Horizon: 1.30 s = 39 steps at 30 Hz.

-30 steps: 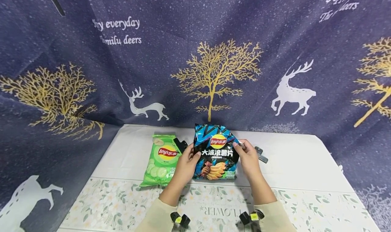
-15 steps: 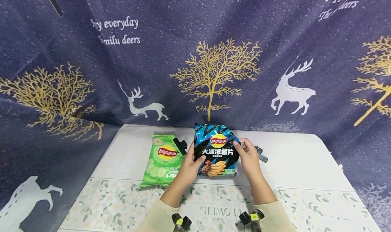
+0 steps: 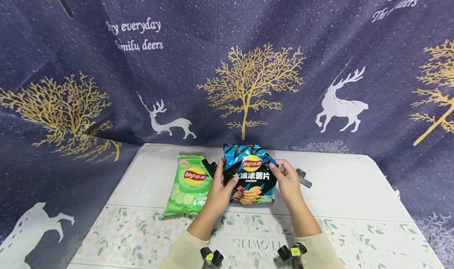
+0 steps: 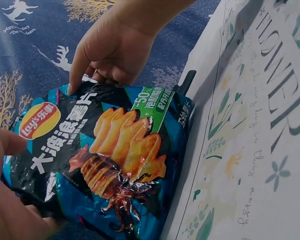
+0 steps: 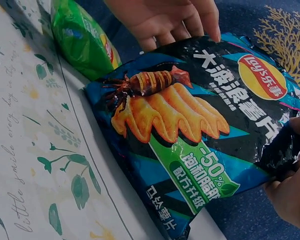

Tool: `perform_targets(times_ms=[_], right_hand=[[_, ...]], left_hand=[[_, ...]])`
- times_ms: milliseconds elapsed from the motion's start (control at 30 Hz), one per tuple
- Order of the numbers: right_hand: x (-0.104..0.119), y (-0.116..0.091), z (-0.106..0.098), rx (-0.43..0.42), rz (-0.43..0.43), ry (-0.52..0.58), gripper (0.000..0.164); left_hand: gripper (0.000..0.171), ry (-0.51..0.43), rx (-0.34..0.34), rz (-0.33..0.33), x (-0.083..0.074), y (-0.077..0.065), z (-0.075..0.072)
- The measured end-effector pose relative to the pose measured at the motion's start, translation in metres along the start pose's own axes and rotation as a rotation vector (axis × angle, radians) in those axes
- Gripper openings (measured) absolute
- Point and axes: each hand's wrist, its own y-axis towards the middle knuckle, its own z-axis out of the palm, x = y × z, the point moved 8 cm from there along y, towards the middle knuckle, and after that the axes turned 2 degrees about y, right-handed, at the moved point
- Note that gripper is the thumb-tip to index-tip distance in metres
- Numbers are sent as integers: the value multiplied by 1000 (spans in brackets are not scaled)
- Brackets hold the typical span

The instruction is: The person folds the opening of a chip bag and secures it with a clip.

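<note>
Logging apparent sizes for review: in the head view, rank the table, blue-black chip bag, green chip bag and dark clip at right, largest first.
1. Table
2. Blue-black chip bag, perhaps helped by nearness
3. Green chip bag
4. Dark clip

My left hand (image 3: pixel 220 186) and right hand (image 3: pixel 288 179) are both pinching, thumbs (image 3: pixel 232 182) sitting near side, fingers (image 3: pixel 218 171) behind. My forearms (image 3: pixel 203 223) are pointing forward, slanting inward.

Beyond the far edge of the counter (image 3: pixel 340 190) we see a dark blue cloth (image 3: pixel 198 64) hung in folds, printed with gold trees (image 3: pixel 244 113), white deer (image 3: pixel 343 103) and lettering (image 3: pixel 142 26). It drops past both side edges. Floral print (image 3: pixel 124 233) runs along the near edge.
</note>
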Motion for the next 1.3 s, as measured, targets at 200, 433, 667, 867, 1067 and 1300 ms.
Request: perform_targets(times_ms=[200, 433, 667, 867, 1067, 1300], right_hand=[[1, 0, 0, 1, -3, -1, 28], [2, -1, 1, -1, 0, -21, 30], [2, -3, 1, -4, 15, -13, 31], [2, -3, 1, 8, 0, -14, 32], [5, -2, 4, 31, -15, -24, 32], [5, -2, 2, 38, -17, -28, 31]], left_hand=[[82, 61, -145, 154, -17, -1, -15], [76, 139, -259, 329, -42, -6, -29], [74, 305, -324, 502, -74, -9, -29], [56, 399, -312, 528, -88, -4, -24], [41, 447, -324, 649, -101, -2, -21], [38, 568, -274, 726, -119, 0, -8]])
